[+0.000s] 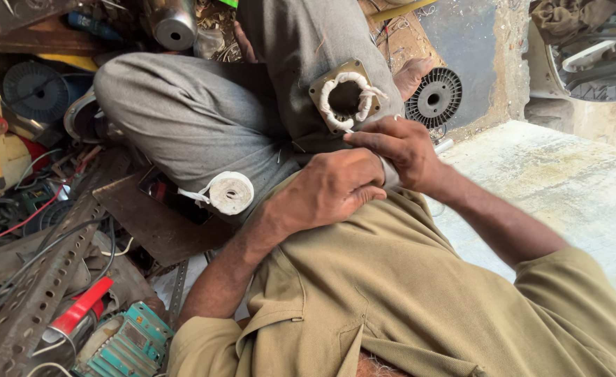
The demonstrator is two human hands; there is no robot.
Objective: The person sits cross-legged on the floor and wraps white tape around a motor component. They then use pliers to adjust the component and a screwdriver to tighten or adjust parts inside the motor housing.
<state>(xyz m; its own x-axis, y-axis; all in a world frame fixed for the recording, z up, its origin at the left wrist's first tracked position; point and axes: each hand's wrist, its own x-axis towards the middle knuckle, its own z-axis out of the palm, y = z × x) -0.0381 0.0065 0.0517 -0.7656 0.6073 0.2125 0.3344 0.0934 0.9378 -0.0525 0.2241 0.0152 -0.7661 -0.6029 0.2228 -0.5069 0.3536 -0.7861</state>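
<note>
A square metal stator frame [320, 89] with a white-taped round coil [330, 112] rests on my grey-trousered leg [182, 119]. My right hand [402, 150] is just below the coil and pinches a thin white tape strand that runs to it. Pressed against that hand, my left hand [329, 188] is closed in a fist around a white strip of tape [392, 176] that shows between the two hands. A roll of white tape [231, 193] lies on my thigh left of the left hand, with a loose end trailing out.
A black plastic spool [434, 98] lies beside a bare foot [413, 72]. A pale concrete slab [566, 188] spreads to the right. At left lie a perforated metal angle bar [42, 279], wires, a red-handled tool [81, 311], a teal device [126, 345] and a steel cylinder [172, 24].
</note>
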